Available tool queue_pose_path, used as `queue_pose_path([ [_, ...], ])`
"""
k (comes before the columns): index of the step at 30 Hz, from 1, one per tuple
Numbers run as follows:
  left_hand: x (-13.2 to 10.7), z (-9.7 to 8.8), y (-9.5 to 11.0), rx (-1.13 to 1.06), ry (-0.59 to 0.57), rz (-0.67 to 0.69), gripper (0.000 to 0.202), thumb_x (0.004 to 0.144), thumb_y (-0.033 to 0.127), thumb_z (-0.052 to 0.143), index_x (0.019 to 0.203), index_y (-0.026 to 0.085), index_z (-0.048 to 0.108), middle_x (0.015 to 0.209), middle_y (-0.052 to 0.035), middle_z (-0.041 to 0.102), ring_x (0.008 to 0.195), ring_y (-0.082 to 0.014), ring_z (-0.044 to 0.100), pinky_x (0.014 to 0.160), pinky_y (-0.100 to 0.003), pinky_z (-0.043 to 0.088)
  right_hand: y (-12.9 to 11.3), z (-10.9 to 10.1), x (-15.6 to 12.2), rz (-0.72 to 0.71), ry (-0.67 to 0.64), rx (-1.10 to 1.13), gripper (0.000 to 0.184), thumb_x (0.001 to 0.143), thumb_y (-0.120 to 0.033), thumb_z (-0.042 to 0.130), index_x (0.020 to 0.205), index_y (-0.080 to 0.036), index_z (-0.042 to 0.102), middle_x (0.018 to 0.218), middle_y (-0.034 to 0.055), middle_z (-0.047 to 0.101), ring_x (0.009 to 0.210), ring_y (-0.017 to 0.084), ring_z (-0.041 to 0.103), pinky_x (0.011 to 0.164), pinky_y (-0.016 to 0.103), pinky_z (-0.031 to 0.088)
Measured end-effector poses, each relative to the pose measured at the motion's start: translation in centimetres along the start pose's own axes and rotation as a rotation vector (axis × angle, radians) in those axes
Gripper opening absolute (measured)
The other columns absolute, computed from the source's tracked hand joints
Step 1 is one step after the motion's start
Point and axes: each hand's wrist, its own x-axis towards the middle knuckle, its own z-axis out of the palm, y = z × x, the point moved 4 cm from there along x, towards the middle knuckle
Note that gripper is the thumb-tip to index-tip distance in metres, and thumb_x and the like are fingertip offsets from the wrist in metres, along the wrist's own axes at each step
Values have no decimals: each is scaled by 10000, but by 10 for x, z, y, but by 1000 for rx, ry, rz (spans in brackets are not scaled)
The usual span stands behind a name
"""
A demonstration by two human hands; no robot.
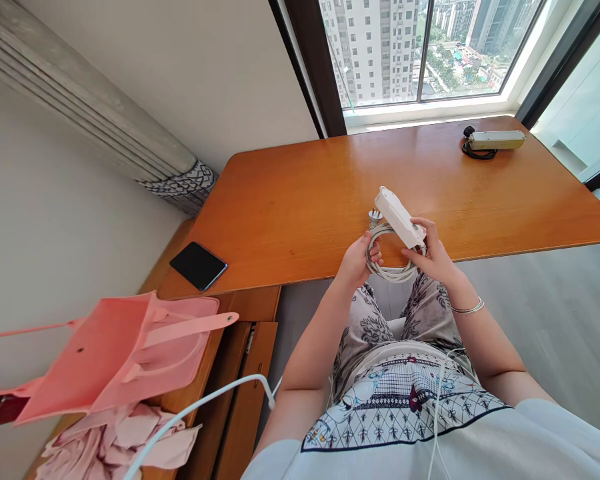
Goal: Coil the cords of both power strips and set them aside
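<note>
A white power strip (399, 217) is held just above the front edge of the orange wooden desk (300, 193). Its white cable (391, 268) is wound into a coil beneath it, with the plug (375, 215) sticking up at the left. My left hand (356, 259) grips the left side of the coil. My right hand (433, 252) is closed on the near end of the strip and the coil's right side.
A second, beige power strip (497, 139) with a black cable lies at the desk's far right by the window. A black phone (199, 265) rests on a lower side surface. A pink bag (115, 353) and pink cloth (115, 437) sit at the lower left.
</note>
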Motion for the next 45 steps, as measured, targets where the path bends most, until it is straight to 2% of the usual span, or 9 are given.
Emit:
queue_pose_path([
  [7,2,1,2,31,-8,8,432,905,549,698,776,145,621,542,89,338,438,-44,333,457,-158,401,1,3,-1,11,-74,104,726,786,-553,785,1396,-275,506,1213,70,611,942,210,597,817,353,530],
  [12,1,3,2,39,-5,22,433,924,541,678,771,140,627,530,92,321,429,-40,307,449,-156,384,7,7,0,160,-5,306,673,895,-742,536,1371,-271,601,1085,64,656,743,178,599,635,329,535],
  [15,1,3,1,45,4,36,434,918,550,684,777,143,631,527,91,326,427,-43,314,450,-162,386,12,10,1,297,66,406,650,890,-699,571,1400,-296,599,1025,43,681,665,164,594,572,316,536],
  [18,1,3,1,52,1,62,423,930,537,673,784,142,637,528,88,331,428,-44,319,456,-166,390,12,9,3,335,94,486,746,826,-610,677,1493,-327,501,1036,23,702,641,148,588,545,294,530],
  [24,2,3,0,101,-16,29,413,893,539,721,798,144,644,536,89,337,426,-41,323,453,-167,369,4,7,8,486,-98,570,570,750,-453,640,1276,-235,620,909,19,702,620,145,572,521,269,485],
  [28,4,4,3,164,-62,2,404,897,529,715,802,143,643,524,85,354,416,-45,320,441,-170,362,-4,2,10,562,-170,562,666,716,-344,643,1376,-299,561,971,-13,718,650,145,600,528,257,494],
  [34,12,6,10,247,-111,-35,383,876,506,744,760,167,610,510,69,398,410,-59,351,430,-190,380,-8,1,20,457,-197,504,538,782,-415,708,1284,-248,613,1117,30,739,879,198,683,683,309,584],
  [37,18,5,12,287,-136,-68,384,871,492,751,728,162,614,502,55,414,407,-62,355,424,-200,372,-5,1,27,396,-155,501,618,744,-479,804,1281,-245,607,1231,57,724,1039,239,689,787,342,615],
  [45,32,4,14,429,-221,-94,349,898,409,701,672,148,650,483,18,467,383,-82,392,412,-228,386,2,-1,36,432,-213,604,714,569,-300,921,1185,-257,561,1097,52,722,947,244,705,708,366,641],
])
